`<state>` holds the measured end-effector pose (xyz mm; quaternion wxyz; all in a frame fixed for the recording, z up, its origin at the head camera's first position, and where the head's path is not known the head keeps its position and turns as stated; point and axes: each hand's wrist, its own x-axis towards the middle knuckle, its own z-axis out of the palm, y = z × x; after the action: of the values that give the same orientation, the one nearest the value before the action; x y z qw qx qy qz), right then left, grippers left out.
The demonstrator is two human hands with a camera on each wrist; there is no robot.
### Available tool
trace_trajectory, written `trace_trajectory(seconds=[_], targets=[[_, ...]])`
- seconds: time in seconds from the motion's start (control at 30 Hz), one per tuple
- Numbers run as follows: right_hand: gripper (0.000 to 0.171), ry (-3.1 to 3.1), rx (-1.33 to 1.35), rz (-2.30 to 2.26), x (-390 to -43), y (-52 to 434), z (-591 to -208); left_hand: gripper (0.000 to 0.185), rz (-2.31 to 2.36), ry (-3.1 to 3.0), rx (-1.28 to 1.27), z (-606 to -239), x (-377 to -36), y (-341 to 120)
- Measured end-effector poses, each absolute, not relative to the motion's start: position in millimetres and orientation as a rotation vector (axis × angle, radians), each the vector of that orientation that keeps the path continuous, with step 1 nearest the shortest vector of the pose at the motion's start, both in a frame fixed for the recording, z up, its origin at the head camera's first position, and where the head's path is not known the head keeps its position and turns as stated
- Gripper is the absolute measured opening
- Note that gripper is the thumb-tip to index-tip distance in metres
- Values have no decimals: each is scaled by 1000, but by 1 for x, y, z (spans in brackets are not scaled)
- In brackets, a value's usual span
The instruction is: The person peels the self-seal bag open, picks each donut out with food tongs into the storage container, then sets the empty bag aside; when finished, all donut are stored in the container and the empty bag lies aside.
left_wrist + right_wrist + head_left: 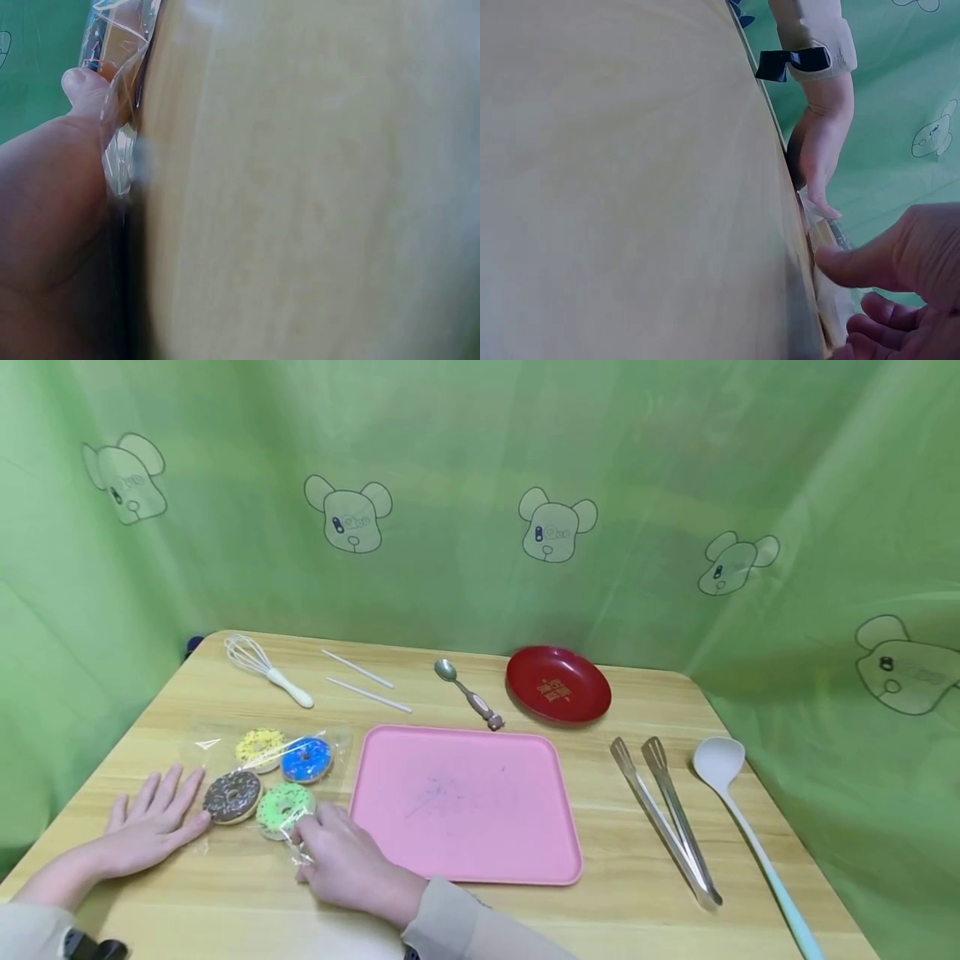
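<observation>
Clear plastic bag [266,768] of four doughnuts lies just left of the pink tray [465,802]; our left hand [153,822] presses flat on its left edge, fingers straight; our right hand [337,852] pinches its near corner.

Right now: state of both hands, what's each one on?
Left hand: open, fingers flat on the clear bag of doughnuts, beside the chocolate doughnut.
Right hand: fingers curled, pinching the bag's wrap by the green doughnut.
</observation>
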<state>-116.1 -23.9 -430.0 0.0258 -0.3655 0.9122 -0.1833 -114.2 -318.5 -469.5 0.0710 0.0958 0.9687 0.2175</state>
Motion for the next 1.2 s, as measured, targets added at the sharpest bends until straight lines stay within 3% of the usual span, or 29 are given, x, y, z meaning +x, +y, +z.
trace_trajectory(seconds=[0.37,1.2], targets=[[11,2861,-1197,-671,-115,-23,-437,72,655,2914,282,-476,-111,-318],[16,2707,-768,-1148,-127,1,-429,72,646,2903,269,-470,-114,-317]])
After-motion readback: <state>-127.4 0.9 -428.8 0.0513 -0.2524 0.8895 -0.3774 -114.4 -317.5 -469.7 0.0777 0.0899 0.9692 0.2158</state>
